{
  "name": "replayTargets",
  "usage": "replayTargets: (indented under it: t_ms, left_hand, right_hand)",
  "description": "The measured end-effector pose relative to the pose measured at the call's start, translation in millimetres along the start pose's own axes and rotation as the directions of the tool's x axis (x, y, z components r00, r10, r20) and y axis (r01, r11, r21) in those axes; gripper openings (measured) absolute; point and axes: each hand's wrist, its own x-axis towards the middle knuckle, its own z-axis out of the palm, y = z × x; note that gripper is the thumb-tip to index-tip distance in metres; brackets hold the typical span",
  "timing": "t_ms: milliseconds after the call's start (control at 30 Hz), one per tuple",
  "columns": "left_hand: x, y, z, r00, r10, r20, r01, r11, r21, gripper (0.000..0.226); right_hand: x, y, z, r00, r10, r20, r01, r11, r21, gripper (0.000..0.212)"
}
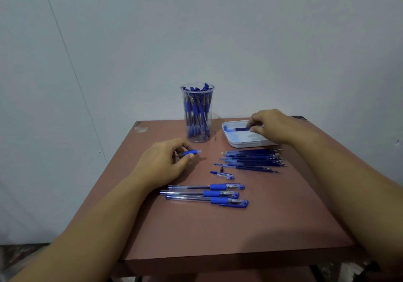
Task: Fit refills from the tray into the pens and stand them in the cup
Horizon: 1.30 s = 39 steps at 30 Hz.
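My left hand (168,161) grips a pen barrel (192,152) with a blue grip, its open end pointing right, low over the table. My right hand (272,127) reaches into the white tray (233,141) at the back right and pinches a dark blue refill (241,129) lying there. A clear cup (197,113) packed with several blue pens stands at the back centre. A loose pen cap (225,175) and a small dark tip piece (221,168) lie in the middle of the table.
A row of several refills (253,160) lies in front of the tray. Three capped pens (207,194) lie side by side nearer me. The small reddish-brown table (218,233) stands against a pale wall; its edges drop off on all sides.
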Motion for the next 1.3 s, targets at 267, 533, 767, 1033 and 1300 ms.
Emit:
replayTargets:
  t_ms: [267, 533, 767, 1033, 1300]
  left_hand:
    - [2.9, -4.5, 1.8, 1.0, 0.006, -0.012, -0.005, 1.0, 0.031, 0.009]
    - [4.6, -4.7, 3.5, 1.0, 0.017, -0.01, -0.017, 1.0, 0.026, 0.008]
    - [3.6, -3.9, 2.3, 1.0, 0.015, -0.006, -0.015, 1.0, 0.012, 0.013]
    - [2.9, -0.6, 3.2, 1.0, 0.024, -0.011, -0.024, 1.0, 0.002, 0.007]
    - [-2.1, 8.6, 4.1, 0.997, 0.076, -0.016, -0.076, 0.997, -0.017, 0.01]
  right_hand:
    - [40.3, 9.5, 19.8, 0.991, 0.063, 0.121, -0.053, 0.995, -0.09, 0.032]
    - [45.9, 14.7, 28.1, 0.992, 0.053, 0.112, -0.045, 0.996, -0.072, 0.021]
    - [36.1, 8.7, 19.6, 0.996, 0.031, 0.086, -0.031, 0.999, -0.01, 0.005]
    - [-26.4, -31.7, -8.5, 0.991, -0.13, -0.031, 0.133, 0.965, 0.224, 0.008]
    - [-76.1, -45.9, 21.5, 0.97, -0.206, -0.126, 0.236, 0.92, 0.312, 0.027]
